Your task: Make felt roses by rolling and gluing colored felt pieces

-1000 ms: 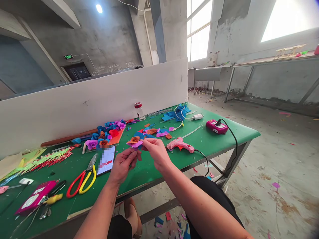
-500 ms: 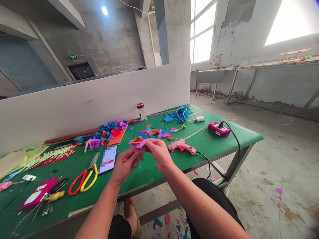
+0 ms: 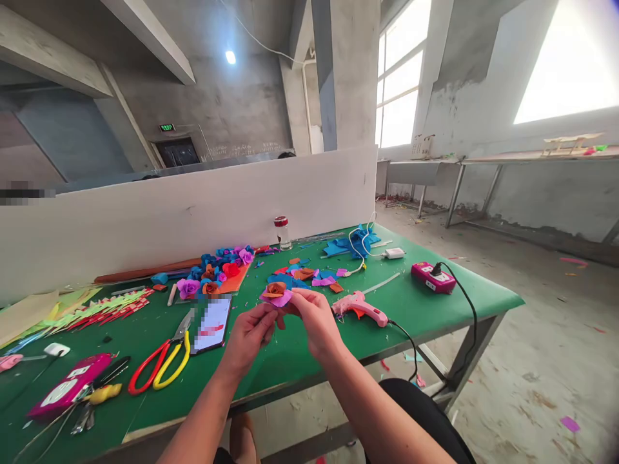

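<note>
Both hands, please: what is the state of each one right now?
Left hand: closed, holding the orange-and-purple paper flower from below.
Right hand: closed, pinching the same flower at its purple edge.

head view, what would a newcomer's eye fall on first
Probably the orange-and-purple paper flower held by the left hand and right hand, over the green table. Next, the heap of blue, purple, red and orange flowers beyond it to the left. Then the red-and-yellow-handled shears beside the phone, and the pink glue gun right of the hands.
</note>
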### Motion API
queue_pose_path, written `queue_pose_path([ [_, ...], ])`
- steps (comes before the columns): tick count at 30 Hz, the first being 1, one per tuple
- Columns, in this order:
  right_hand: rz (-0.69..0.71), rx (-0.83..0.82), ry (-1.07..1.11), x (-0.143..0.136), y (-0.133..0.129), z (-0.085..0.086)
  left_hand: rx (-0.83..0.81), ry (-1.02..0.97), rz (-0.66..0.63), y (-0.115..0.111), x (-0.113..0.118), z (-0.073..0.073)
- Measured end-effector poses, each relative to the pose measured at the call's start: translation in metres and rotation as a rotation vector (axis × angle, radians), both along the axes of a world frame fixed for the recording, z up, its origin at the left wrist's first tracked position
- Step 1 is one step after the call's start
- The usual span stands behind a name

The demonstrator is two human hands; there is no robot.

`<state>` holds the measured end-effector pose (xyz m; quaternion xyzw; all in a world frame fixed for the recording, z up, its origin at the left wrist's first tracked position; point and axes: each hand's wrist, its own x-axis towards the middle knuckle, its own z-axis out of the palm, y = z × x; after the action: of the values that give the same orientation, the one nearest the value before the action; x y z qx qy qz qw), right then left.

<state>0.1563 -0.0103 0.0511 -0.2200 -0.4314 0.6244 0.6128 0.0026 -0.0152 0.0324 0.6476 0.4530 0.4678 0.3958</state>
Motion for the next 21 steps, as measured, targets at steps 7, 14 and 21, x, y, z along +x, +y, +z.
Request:
queue_pose_path([
  [7, 0.017, 0.008, 0.009, -0.001, -0.001, -0.003, 0.047, 0.0, 0.021, -0.003, 0.005, 0.005],
  [14, 0.056, 0.014, -0.036, 0.003, 0.006, -0.009, 0.059, -0.029, 0.055, -0.005, 0.014, 0.008],
  [21, -0.003, 0.034, -0.203, 0.009, 0.011, -0.016, 0.02, -0.101, 0.109, -0.008, 0.022, 0.01],
])
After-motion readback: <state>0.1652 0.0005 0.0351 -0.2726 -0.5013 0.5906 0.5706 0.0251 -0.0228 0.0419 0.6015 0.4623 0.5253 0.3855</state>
